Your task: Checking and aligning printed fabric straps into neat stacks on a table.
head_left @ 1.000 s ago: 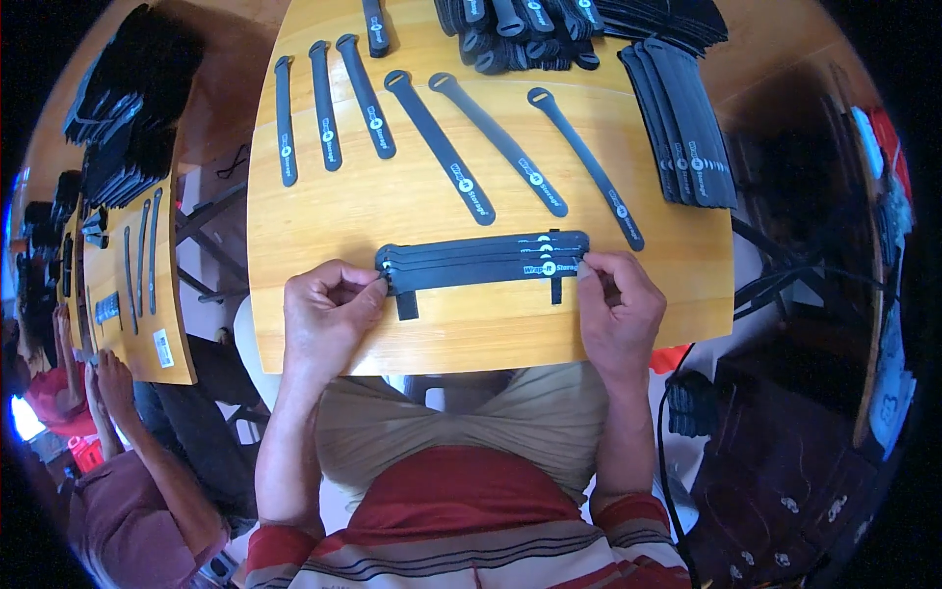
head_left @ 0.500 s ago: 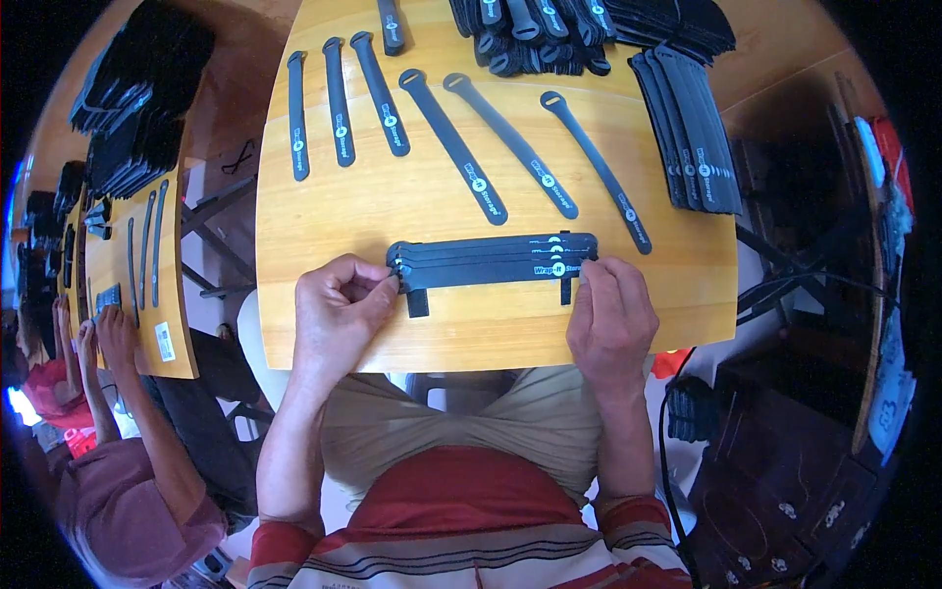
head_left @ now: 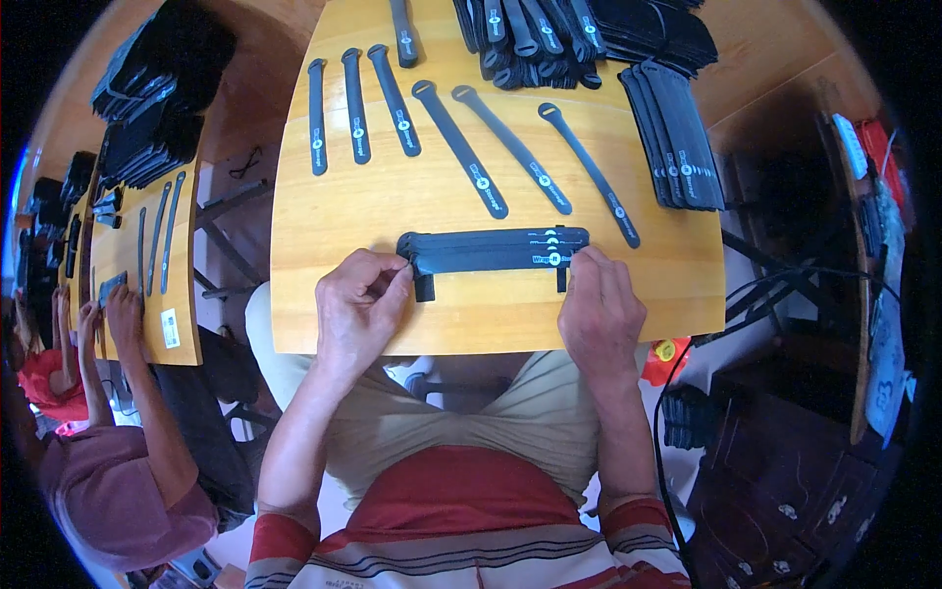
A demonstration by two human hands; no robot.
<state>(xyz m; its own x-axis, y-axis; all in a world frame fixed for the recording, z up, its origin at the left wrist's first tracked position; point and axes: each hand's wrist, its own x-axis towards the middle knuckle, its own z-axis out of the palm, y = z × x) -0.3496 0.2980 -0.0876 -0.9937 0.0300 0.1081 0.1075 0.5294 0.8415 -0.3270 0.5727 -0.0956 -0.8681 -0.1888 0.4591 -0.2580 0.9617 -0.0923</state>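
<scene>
— So, how is the bundle of black straps (head_left: 496, 251) laid?
— Flat on the wooden surface (head_left: 324, 211), long axis running left to right, near the front edge.
— And the grip?
— Its left end is pinched by the left hand (head_left: 359, 309); its right end is pressed under the right hand (head_left: 601, 312), fingers (head_left: 579, 263) curled closed on it. Matte, thin, flexible bands.

1. I see a yellow wooden tabletop (head_left: 334, 324) with a rounded near edge, brightly lit from above.
2. A second, like tabletop (head_left: 118, 334) stands off its left edge, across a shadowed gap.
3. Beyond its right edge, a dark carved wooden cabinet (head_left: 785, 491) stands in dim light.
</scene>
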